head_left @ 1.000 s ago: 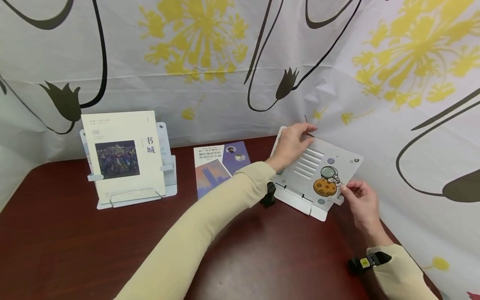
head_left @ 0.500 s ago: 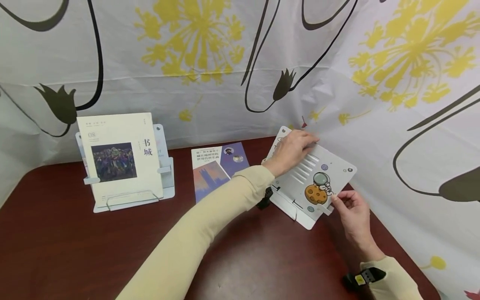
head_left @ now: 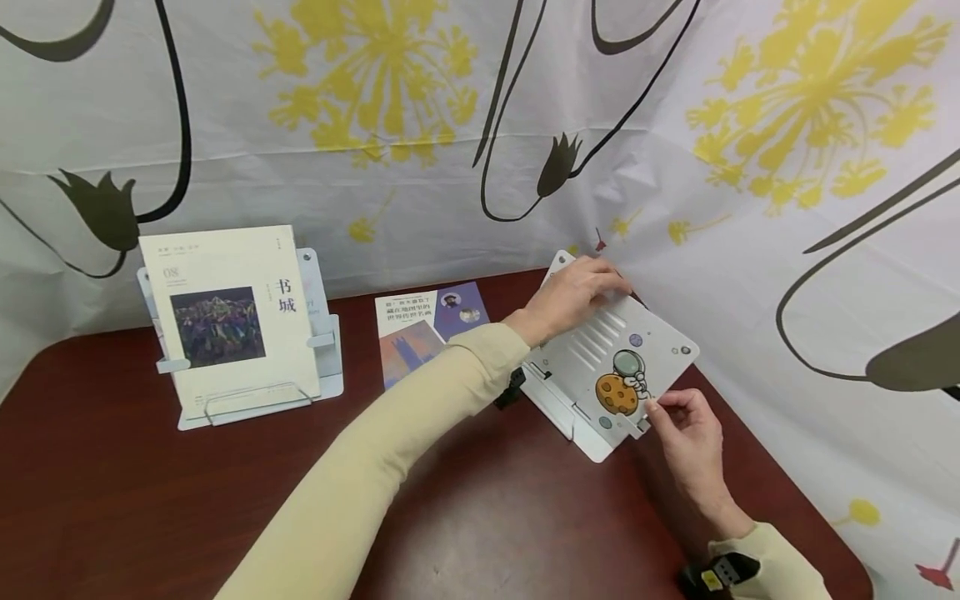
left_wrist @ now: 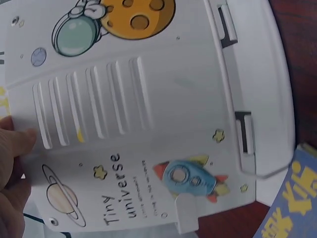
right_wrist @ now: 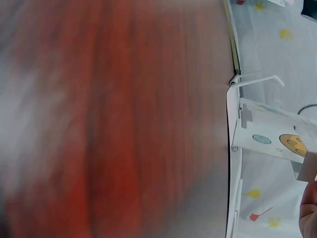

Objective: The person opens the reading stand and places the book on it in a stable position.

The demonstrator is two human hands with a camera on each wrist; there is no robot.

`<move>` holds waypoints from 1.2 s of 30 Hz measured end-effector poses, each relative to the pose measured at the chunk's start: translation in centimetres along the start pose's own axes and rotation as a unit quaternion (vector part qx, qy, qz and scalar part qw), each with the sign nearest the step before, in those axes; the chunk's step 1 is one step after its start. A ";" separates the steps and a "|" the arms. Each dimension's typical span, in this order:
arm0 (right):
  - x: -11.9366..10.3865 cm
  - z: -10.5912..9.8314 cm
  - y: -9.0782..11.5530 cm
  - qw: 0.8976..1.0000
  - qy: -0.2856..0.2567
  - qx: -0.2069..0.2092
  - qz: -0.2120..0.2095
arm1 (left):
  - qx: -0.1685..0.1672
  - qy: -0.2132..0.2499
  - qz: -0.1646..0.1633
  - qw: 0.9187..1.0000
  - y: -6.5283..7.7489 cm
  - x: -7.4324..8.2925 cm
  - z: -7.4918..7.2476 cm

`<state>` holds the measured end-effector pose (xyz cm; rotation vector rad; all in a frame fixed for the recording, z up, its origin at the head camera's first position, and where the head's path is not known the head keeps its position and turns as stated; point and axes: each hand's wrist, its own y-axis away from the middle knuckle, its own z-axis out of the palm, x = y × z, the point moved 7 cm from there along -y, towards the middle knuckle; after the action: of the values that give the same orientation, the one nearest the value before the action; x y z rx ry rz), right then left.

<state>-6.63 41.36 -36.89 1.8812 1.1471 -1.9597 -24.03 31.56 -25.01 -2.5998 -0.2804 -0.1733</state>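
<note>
A white metal book stand (head_left: pixel 581 392), printed with an astronaut, a rocket and the words "Tiny universe", stands tilted back on the dark red table (head_left: pixel 525 517). My left hand (head_left: pixel 573 296) grips its top edge, with the thumb (left_wrist: pixel 20 141) on the front face in the left wrist view. At the stand's right side, my right hand (head_left: pixel 690 433) pinches the edge with thumb and fingertips, close to the small page clip (head_left: pixel 636 427). In the right wrist view only a little of that hand (right_wrist: pixel 309 210) shows, beside the clip.
At the left, a second book stand (head_left: pixel 326 367) holds a cream book (head_left: pixel 217 325) upright. A purple and white book (head_left: pixel 408 321) lies flat at the back, partly behind my left sleeve (head_left: pixel 390 450). Patterned cloth (head_left: pixel 420 192) hangs along the back and right table edges.
Both hands have turned the book stand so its front faces further left; its near corner has swung left and toward me. The head view has shifted slightly right.
</note>
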 end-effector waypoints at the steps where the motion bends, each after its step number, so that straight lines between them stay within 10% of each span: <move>1: -0.2 0.1 0.1 1.000 0.009 -0.008 -0.005 | -0.003 0.002 0.005 1.000 0.0 0.0 -0.1; 5: -0.6 0.4 0.5 0.997 0.026 -0.066 -0.030 | -0.014 0.011 0.024 1.000 0.2 -0.1 -0.4; 10: -0.5 -0.1 0.1 0.983 -0.114 -0.139 -0.046 | -0.022 0.031 0.048 0.998 0.5 0.1 -0.5; 16: 1.7 -2.1 -3.5 0.972 -0.203 -0.109 0.039 | -0.009 0.052 0.079 0.996 1.2 0.2 -0.9; 24: 6.3 -3.8 -8.5 0.978 -0.046 -0.062 0.193 | -0.005 0.077 0.103 0.992 1.9 0.1 -1.1; 30: 7.5 -3.5 -10.5 0.973 0.084 -0.127 0.175 | 0.002 0.097 0.126 0.987 2.3 0.1 -1.4; 36: 7.9 -2.3 -11.6 0.940 0.234 -0.200 0.148 | 0.010 0.131 0.149 0.980 2.7 -0.3 -1.6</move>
<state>-13.44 53.62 -39.32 2.1791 1.1717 -1.0511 -23.80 28.39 -25.00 -2.5255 0.1980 -0.3972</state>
